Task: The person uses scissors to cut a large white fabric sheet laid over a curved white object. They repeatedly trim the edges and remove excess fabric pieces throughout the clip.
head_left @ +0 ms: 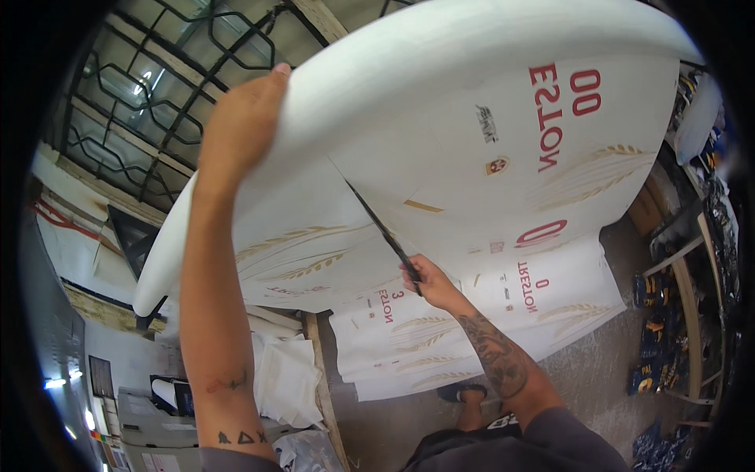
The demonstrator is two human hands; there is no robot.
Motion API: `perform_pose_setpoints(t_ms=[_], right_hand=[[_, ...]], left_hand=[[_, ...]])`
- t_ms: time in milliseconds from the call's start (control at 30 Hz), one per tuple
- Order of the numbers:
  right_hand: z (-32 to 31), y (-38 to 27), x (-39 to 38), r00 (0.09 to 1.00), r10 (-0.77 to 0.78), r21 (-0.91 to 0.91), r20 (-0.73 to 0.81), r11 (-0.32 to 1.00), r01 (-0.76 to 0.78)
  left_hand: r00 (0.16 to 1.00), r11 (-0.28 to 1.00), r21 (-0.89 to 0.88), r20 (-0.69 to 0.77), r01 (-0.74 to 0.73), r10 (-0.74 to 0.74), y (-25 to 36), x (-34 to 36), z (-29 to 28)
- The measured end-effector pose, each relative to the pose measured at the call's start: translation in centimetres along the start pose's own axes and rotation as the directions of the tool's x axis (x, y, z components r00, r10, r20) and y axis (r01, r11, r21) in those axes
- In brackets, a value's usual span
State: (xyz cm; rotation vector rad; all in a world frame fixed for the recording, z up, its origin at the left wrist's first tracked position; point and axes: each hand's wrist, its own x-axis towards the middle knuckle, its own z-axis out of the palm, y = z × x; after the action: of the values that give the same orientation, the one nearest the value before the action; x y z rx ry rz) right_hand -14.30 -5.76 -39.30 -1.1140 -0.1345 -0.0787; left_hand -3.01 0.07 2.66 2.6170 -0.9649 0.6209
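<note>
A thick white roll [409, 49] of smooth sheet material arches across the top of the view, and from it a broad white sheet printed with red lettering and golden wheat ears [448, 145] hangs toward the grey floor [562, 370], its lower part lying in folds there. The left hand [240, 130] rests against the roll toward its left side; one fingertip shows at the upper edge, but the other fingers are hidden, so I cannot tell how far they close. The right hand [425, 277], lower and near the middle, has its fingers wrapped around the handle end of a long, thin black bladed tool [383, 228], which slants up and left in front of the sheet, its tip below the roll. Behind the left hand stands a black metal window grille [134, 86]; crumpled white sheets [285, 377] lie beside the left forearm.
</note>
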Motion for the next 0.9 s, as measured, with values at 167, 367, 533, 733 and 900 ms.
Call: perform_pose_setpoints(t_ms=[167, 367, 533, 733, 900], right_hand=[[-0.1, -2.3, 0.8, 0.977, -0.210, -0.176, -0.040, 0.964, 0.200], [-0.9, -4.0, 1.7, 0.999, 0.041, -0.134, 0.002, 0.990, -0.040], [0.4, -1.6, 0.5, 0.993, -0.089, 0.154, 0.078, 0.985, 0.076], [-0.7, -1.2, 1.6, 0.981, -0.183, -0.272, -0.066, 0.949, 0.158], [-1.5, -1.7, 4.2, 0.997, -0.081, -0.005, -0.004, 0.997, 0.081]], left_hand=[[0.707, 0.877, 0.362, -0.526, -0.317, 0.473, -0.8, -3.8, 4.4], [0.870, 0.944, 0.256, -0.394, -0.207, 0.298, -0.5, -1.3, 2.4], [0.836, 0.995, 0.063, -0.539, -0.076, 0.098, 0.8, 1.2, -0.3], [0.637, 0.868, 0.413, -0.598, -0.275, 0.486, 0.1, -3.2, 4.6], [0.805, 0.914, 0.349, -0.470, -0.206, 0.361, -1.3, -3.2, 4.8]])
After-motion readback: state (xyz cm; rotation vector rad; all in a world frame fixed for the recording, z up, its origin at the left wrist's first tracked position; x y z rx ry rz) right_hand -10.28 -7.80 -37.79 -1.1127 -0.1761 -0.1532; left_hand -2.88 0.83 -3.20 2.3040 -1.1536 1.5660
